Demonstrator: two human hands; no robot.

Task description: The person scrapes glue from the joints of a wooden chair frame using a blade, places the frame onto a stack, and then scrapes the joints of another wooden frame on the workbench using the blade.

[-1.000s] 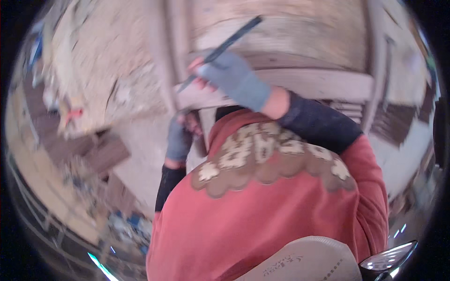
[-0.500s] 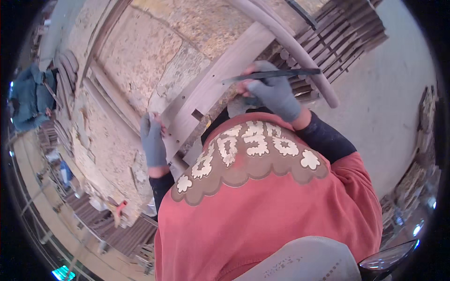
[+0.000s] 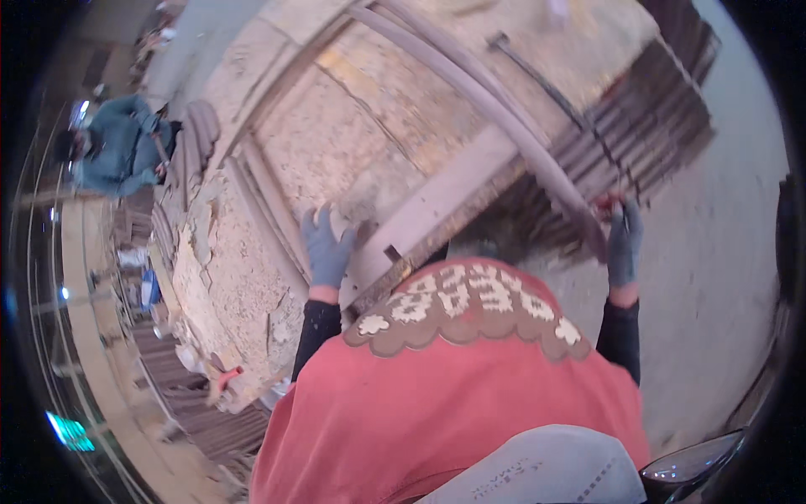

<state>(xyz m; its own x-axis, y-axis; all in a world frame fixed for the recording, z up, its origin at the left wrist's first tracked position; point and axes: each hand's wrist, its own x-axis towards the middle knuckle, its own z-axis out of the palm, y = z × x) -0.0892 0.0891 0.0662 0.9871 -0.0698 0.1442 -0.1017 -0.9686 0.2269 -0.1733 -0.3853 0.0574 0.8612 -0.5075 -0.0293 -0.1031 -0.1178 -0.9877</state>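
Note:
My left hand [image 3: 327,252], in a grey glove with bare fingertips, is open with its fingers apart, at the near left end of a flat pale wooden board [image 3: 453,193]. The board has a dark rectangular slot and small holes. Out to the right, my gloved right hand [image 3: 623,248] is curled beside the lower end of a long curved wooden piece [image 3: 512,113]. Blur hides what its fingers hold. A long dark bar [image 3: 546,84] with a wider head runs across the bench toward this hand.
The worn workbench [image 3: 285,168] has a chipped surface. Slim wooden pieces [image 3: 260,218] lie to my left. A stack of wooden strips [image 3: 651,118] stands at the right. A co-worker in teal [image 3: 122,147] is at the far left. A red-handled tool [image 3: 225,378] lies near the bench's left edge.
My right hand has moved right, away from the board, and the dark flat strip it held over the board no longer shows there. My left hand's fingers have spread. The view has shifted.

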